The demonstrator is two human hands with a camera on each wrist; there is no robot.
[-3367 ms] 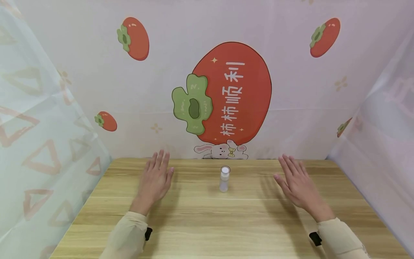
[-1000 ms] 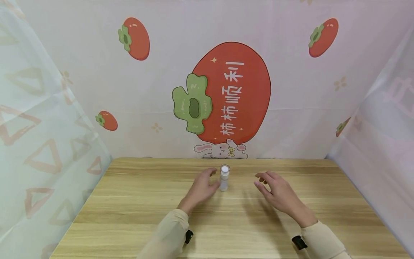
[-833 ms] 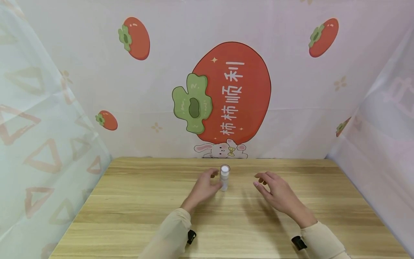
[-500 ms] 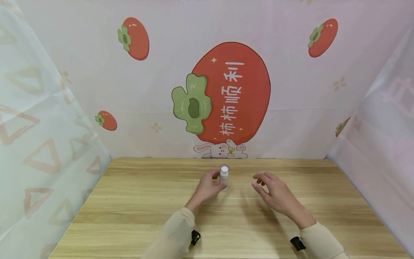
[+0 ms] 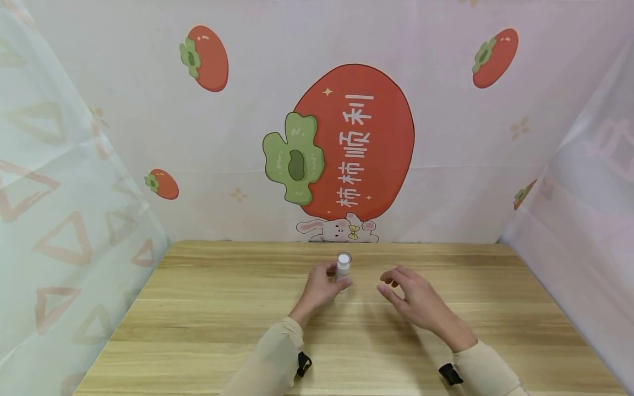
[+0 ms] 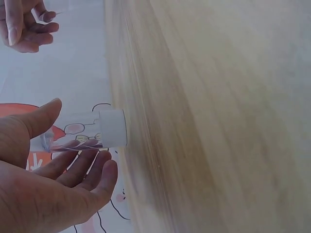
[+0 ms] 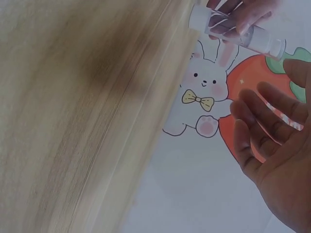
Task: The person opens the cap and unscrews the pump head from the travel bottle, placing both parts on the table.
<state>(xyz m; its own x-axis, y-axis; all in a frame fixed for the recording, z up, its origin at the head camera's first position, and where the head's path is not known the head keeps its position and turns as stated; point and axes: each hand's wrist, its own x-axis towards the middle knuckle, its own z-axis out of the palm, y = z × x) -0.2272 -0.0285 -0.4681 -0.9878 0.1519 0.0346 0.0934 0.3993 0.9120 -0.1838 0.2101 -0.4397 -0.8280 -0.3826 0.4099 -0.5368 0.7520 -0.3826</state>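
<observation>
My left hand (image 5: 319,285) has come in beside the small clear bottle (image 5: 343,269), its thumb and bent fingers now on either side of the body — whether they press on it yet, I cannot tell. The bottle stands upright toward the far side of the table (image 5: 198,330), scarcely moved from before. My right hand (image 5: 413,297) has edged nearer, fingers loosely bent and holding nothing — a change that, I judge, sets the work at taking hold.
</observation>
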